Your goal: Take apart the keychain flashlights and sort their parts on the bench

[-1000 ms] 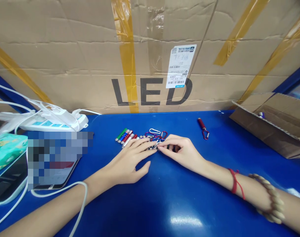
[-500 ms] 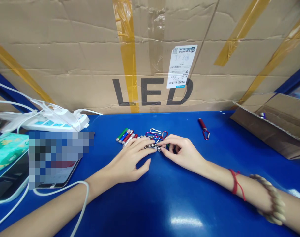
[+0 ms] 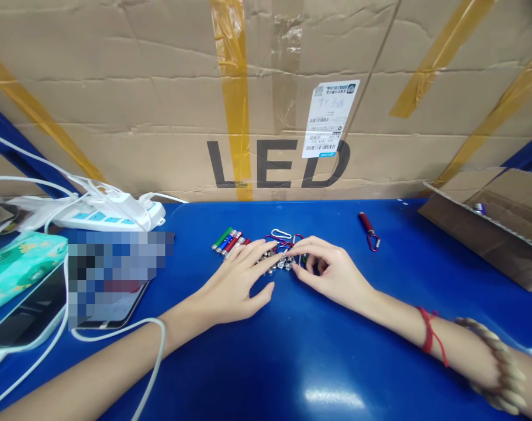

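Note:
My left hand lies palm down with its fingers spread, the fingertips over a small pile of shiny metal pieces. From the other side my right hand reaches the same pile, its fingers curled and its thumb and forefinger close together at the edge. What lies between those fingertips is too small to make out. Behind the left fingers is a row of small coloured metal tubes, green, blue and red. Carabiner clips, among them a silver carabiner, lie just beyond the pile, partly hidden by the hands.
A red tube with a clip lies apart at the right. An open cardboard box stands farther right. At left are a power strip, phones, a green packet and a white cable across my left forearm.
The view has shifted slightly, so everything sits a little farther right. The fingers of both hands have moved slightly at the pile, and more metal pieces show between them.

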